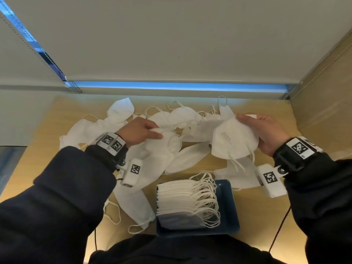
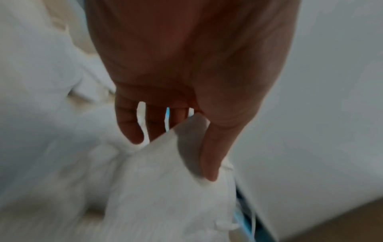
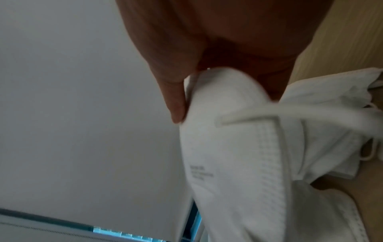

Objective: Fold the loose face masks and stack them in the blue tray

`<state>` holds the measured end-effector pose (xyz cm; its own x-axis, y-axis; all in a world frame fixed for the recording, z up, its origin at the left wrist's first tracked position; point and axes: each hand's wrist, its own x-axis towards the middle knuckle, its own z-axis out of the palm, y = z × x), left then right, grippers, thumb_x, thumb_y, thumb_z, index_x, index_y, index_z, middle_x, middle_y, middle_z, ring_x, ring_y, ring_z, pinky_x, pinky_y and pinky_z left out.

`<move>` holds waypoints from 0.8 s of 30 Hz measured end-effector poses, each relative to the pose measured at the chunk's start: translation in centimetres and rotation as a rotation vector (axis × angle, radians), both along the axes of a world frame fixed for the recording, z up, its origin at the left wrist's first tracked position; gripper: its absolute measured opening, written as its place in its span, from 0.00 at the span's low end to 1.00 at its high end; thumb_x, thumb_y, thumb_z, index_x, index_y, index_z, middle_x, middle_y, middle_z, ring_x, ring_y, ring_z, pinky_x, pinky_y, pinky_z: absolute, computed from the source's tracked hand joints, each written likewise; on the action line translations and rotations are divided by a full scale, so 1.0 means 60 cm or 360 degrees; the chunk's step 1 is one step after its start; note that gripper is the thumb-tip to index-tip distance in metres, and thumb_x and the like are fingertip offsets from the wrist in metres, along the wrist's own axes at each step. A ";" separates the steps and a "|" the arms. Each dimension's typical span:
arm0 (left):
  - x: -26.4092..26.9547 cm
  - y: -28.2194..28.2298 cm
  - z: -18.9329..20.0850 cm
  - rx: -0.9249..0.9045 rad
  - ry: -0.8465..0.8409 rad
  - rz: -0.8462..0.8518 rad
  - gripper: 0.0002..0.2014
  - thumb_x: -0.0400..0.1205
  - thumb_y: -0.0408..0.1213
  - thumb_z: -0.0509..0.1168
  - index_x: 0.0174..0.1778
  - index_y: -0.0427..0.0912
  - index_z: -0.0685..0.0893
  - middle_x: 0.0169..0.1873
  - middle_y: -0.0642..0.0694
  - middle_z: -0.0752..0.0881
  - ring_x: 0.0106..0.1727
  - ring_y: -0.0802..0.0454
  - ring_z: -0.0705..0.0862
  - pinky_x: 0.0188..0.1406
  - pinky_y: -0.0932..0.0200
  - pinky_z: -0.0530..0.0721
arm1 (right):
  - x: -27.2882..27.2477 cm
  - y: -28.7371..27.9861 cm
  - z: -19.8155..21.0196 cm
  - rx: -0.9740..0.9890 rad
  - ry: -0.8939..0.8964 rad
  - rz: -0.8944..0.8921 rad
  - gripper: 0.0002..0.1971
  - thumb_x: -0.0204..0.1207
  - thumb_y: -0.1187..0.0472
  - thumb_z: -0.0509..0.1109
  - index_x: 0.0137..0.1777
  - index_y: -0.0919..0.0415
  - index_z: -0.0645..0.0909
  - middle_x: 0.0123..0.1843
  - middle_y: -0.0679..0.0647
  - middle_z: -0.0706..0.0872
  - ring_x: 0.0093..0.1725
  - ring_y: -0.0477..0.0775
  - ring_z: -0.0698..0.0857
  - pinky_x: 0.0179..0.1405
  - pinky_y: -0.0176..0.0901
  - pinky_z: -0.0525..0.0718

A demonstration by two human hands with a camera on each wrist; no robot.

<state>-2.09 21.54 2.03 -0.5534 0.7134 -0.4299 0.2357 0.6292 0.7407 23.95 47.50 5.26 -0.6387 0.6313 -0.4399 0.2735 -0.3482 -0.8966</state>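
Note:
My right hand (image 1: 253,128) holds a folded white mask (image 1: 234,138) up above the table, thumb on its top edge, ear loops hanging below. The right wrist view shows that thumb (image 3: 176,104) pinching the printed mask (image 3: 228,155). My left hand (image 1: 158,133) pinches a loose mask (image 1: 162,147) in the pile at centre left. In the left wrist view the mask (image 2: 165,188) sits between the thumb (image 2: 209,155) and the fingers (image 2: 130,127). The blue tray (image 1: 230,206) lies near me and holds a stack of folded masks (image 1: 179,199).
Several loose white masks (image 1: 122,111) lie spread over the wooden table (image 1: 266,210), from the far edge down to the tray's left side. A grey partition stands behind, a cardboard wall (image 1: 323,111) at right. Thin black cables hang from both wrists.

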 end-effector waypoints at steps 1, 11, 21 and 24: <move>-0.008 -0.007 0.015 0.0052 -0.0039 0.0128 0.06 0.75 0.40 0.80 0.46 0.46 0.94 0.46 0.44 0.93 0.53 0.41 0.90 0.56 0.42 0.87 | -0.004 -0.006 0.001 -0.0013 -0.0011 -0.0020 0.13 0.73 0.57 0.79 0.54 0.63 0.88 0.55 0.63 0.93 0.51 0.60 0.92 0.41 0.48 0.93; 0.137 -0.013 0.133 0.1139 0.0851 -0.0040 0.06 0.79 0.33 0.76 0.49 0.46 0.87 0.49 0.53 0.87 0.53 0.54 0.85 0.55 0.50 0.83 | -0.059 -0.095 0.031 -0.0534 0.0133 0.0234 0.15 0.85 0.69 0.64 0.70 0.71 0.81 0.65 0.66 0.89 0.60 0.62 0.91 0.50 0.55 0.93; 0.155 -0.050 0.114 0.0868 0.0763 -0.0259 0.21 0.77 0.43 0.80 0.65 0.53 0.83 0.64 0.53 0.77 0.66 0.54 0.80 0.65 0.47 0.83 | -0.061 -0.164 0.043 -0.0585 0.0179 0.0495 0.23 0.87 0.50 0.65 0.78 0.59 0.78 0.72 0.62 0.86 0.71 0.63 0.85 0.62 0.57 0.86; 0.150 -0.053 0.133 0.0768 0.0323 -0.0109 0.27 0.78 0.37 0.79 0.71 0.57 0.78 0.55 0.50 0.85 0.51 0.53 0.88 0.54 0.47 0.89 | -0.061 -0.180 0.056 -0.0562 0.0215 0.0533 0.26 0.88 0.43 0.60 0.78 0.58 0.77 0.72 0.60 0.86 0.71 0.62 0.85 0.64 0.59 0.86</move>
